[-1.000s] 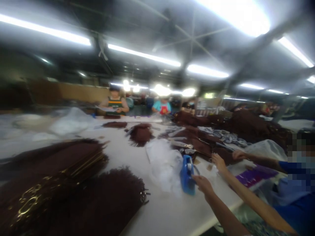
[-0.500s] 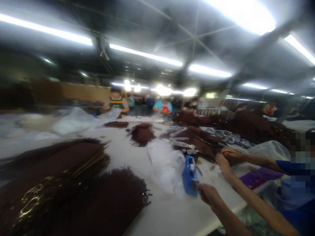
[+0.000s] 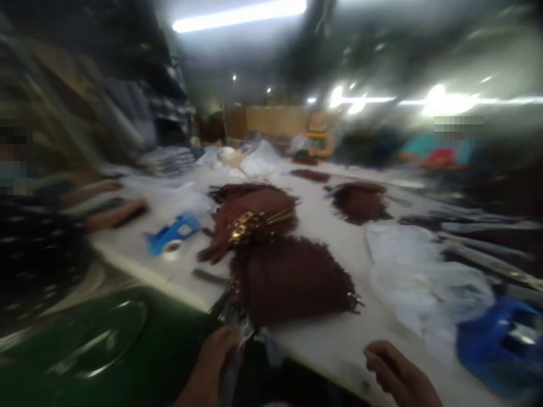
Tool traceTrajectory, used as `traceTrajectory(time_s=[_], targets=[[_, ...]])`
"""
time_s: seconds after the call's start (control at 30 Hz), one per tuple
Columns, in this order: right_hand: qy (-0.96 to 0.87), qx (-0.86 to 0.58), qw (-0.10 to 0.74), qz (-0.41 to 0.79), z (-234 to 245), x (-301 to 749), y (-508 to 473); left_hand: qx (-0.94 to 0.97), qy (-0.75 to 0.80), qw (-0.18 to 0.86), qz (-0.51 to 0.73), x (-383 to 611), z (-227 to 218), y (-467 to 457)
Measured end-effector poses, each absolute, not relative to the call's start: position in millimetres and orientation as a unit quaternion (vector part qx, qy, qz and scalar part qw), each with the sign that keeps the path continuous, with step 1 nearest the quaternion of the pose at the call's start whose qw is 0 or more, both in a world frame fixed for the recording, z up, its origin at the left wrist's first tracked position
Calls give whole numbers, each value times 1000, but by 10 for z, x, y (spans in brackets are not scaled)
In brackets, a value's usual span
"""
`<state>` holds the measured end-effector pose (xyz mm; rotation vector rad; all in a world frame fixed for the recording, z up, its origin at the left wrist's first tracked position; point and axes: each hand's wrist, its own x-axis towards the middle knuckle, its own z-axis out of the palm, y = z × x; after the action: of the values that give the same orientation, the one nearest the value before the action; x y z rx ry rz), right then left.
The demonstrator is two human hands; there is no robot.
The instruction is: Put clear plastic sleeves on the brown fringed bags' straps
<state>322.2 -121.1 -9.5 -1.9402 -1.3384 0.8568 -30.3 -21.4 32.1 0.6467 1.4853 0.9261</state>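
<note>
At the table's front edge my left hand [image 3: 216,350] is closed around a greyish, shiny strip [image 3: 231,367], blurred, that hangs down below it. Right beside that hand is a dark brown fringed bag [image 3: 292,282] lying flat on the white table [image 3: 339,339], with metal fittings at its corner. My right hand [image 3: 399,370] is held over the table edge at the lower right, fingers curled and pinched together; anything between them is too small to make out. A blue tape dispenser [image 3: 504,339] stands to its right.
Behind the bag lies a stack of brown bags [image 3: 254,209] with gold chains. White plastic [image 3: 411,277] covers the table at right. Another blue tape dispenser [image 3: 176,232] is at left, near a co-worker's arm [image 3: 114,217]. A green surface [image 3: 97,345] is at lower left.
The view has swung left. My right hand has moved away from the blue tape dispenser, where it was before. My left hand and the strip have come into view.
</note>
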Motion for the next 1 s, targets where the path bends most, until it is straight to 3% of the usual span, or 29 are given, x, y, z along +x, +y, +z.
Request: traceTrajectory(time_s=[0.17, 0.27, 0.57, 1.0], targets=[[-553, -570, 301, 528, 364, 1709, -707, 272, 519, 700, 409, -539, -80, -212], [-563, -523, 313, 558, 362, 1314, -523, 264, 505, 711, 412, -565, -110, -216], [-578, -543, 316, 520, 251, 948, -329, 260, 490, 722, 414, -599, -126, -221], [-768, -560, 178, 254, 244, 851, -280, 359, 530, 662, 390, -677, -55, -191]])
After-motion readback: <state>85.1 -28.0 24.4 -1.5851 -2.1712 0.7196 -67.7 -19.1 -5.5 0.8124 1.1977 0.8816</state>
